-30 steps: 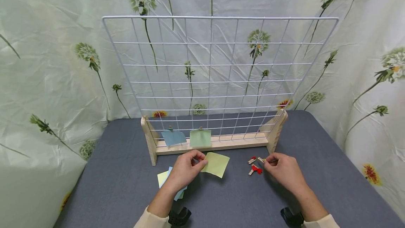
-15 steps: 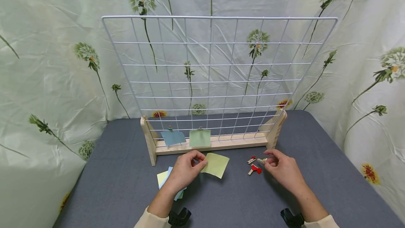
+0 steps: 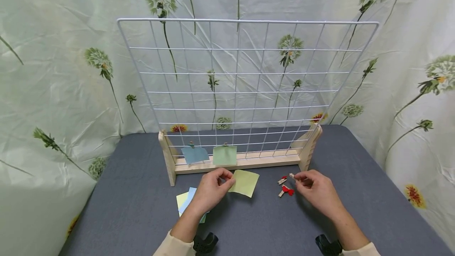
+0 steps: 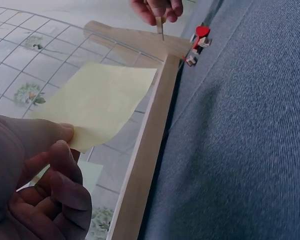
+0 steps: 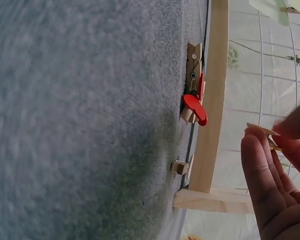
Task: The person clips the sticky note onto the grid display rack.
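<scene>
My left hand (image 3: 212, 189) pinches a pale yellow square of paper (image 3: 245, 183) by its left edge, thumb against the fingers, above the table in front of the wire grid. In the left wrist view the sheet (image 4: 102, 102) hangs slightly bowed. My right hand (image 3: 317, 192) holds a small wooden clothespin (image 5: 262, 129) between thumb and fingertips, its far end sticking out to the left. Beside that hand on the table lie small clothespins with red decorations (image 3: 287, 190), one of them (image 5: 194, 102) plainly heart-shaped in the right wrist view.
A white wire grid (image 3: 234, 73) stands in a wooden base (image 3: 263, 162). Clipped low on it are a blue paper (image 3: 194, 155) and a green paper (image 3: 225, 156). Loose yellow and blue papers (image 3: 183, 200) lie partly under my left forearm. A flowered curtain hangs behind.
My right hand has raised and turned the clothespin off the others, so its end points more up. The left hand has shifted slightly right with the yellow paper.
</scene>
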### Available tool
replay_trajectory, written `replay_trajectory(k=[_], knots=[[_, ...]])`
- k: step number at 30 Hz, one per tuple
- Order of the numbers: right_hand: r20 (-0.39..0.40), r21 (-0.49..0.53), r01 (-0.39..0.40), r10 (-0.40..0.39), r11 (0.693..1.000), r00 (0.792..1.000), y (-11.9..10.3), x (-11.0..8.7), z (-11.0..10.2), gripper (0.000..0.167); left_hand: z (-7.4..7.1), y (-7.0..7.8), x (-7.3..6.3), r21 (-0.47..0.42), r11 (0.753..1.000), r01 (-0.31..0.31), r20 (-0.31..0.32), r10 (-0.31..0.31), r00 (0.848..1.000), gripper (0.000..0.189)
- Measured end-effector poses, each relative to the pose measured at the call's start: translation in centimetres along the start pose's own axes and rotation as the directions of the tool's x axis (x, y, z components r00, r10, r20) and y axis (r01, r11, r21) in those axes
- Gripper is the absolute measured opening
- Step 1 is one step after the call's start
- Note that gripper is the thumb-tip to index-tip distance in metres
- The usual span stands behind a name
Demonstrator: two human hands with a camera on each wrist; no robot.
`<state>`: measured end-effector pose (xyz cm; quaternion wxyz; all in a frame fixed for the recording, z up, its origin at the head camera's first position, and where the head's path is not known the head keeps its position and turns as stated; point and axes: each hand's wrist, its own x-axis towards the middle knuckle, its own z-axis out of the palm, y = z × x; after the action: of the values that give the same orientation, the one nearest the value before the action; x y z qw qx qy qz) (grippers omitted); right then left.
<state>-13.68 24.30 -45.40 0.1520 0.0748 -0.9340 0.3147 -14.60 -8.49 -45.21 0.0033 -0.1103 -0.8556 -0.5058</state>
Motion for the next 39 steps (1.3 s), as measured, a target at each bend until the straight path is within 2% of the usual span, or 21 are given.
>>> replay_trajectory(k=[7,11,14,18,23,34,39], knots=[[-0.021,-0.019,-0.007,0.006,1.0,1.0,0.1,0.0,0.0,0.02,0.9,-0.2,0.6,-0.036,0.999,0.012,-0.037,-0.014,0.999,0.011],[-0.018,-0.009,-0.056,0.056,0.998,0.998,-0.1,0.0,-0.2,0.028,1.1,0.0,0.7,-0.073,0.996,0.044,-0.036,-0.046,0.998,0.009],[-0.034,-0.016,-0.07,0.07,0.997,0.997,-0.2,0.0,-0.3,0.025,1.3,0.1,0.8,-0.087,0.994,0.062,-0.043,-0.066,0.997,0.008],[-0.066,-0.035,-0.036,0.034,0.999,0.997,-0.2,0.0,-0.4,0.019,1.6,0.1,0.9,-0.114,0.992,0.057,-0.055,-0.063,0.997,0.01],[-0.077,-0.045,-0.007,0.003,0.999,0.997,0.0,0.0,-0.2,0.02,2.0,0.0,1.2,-0.136,0.989,0.065,-0.058,-0.074,0.996,0.012],[-0.019,-0.07,-0.04,0.039,0.997,0.999,0.1,-0.1,-0.4,0.023,2.7,0.3,2.1,-0.16,0.984,0.081,-0.064,-0.092,0.994,0.015],[-0.058,-0.055,-0.044,0.04,0.998,0.997,0.0,0.1,-0.5,0.029,3.0,0.2,2.5,-0.168,0.982,0.086,-0.068,-0.099,0.993,0.016]])
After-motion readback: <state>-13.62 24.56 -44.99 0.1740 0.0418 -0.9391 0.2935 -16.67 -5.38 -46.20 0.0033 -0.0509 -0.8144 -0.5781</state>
